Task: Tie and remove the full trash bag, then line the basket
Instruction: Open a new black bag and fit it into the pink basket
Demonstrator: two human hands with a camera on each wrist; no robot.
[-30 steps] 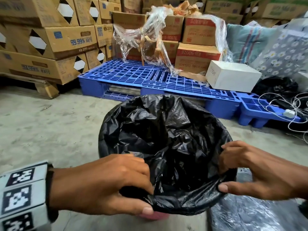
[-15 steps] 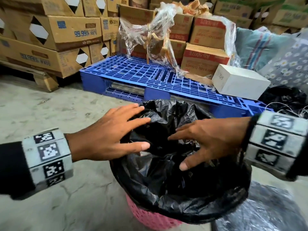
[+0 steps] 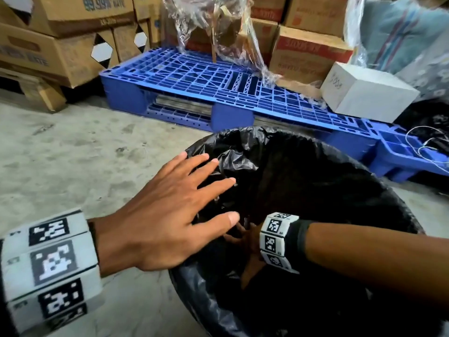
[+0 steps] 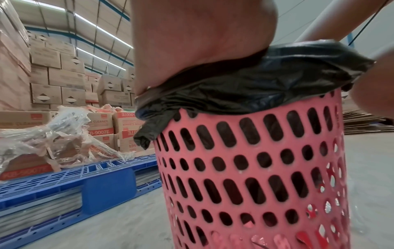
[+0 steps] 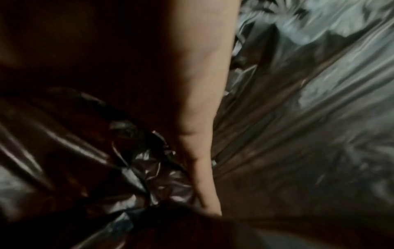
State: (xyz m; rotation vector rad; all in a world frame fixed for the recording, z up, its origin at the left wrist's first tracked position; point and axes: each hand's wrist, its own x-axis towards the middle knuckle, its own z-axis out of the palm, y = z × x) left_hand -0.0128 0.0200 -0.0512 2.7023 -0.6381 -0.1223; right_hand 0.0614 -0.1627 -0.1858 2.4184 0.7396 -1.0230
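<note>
A black trash bag [image 3: 315,178] lines a pink perforated basket [image 4: 255,168], its mouth folded out over the rim [image 4: 255,84]. My left hand [image 3: 209,200] lies flat with fingers spread on the bag's left rim, the palm pressing the plastic there [image 4: 192,42]. My right hand [image 3: 247,249] reaches deep inside the bag, wrist band just below the rim. In the right wrist view a straight finger [image 5: 200,151] pushes down against the crumpled bag [image 5: 298,101] near the bottom. The other right fingers are lost in the dark.
A blue plastic pallet [image 3: 218,88] lies just behind the basket, carrying cardboard boxes [image 3: 308,52], loose clear wrap [image 3: 218,27] and a white box [image 3: 369,93]. More cartons [image 3: 60,52] stack at the back left. White wires [image 3: 427,142] trail at the right. Bare concrete floor [image 3: 85,154] spreads left.
Both hands left the bag's near rim. The left hand came to lie flat on the left rim, and the right hand plunged down inside the bag.
</note>
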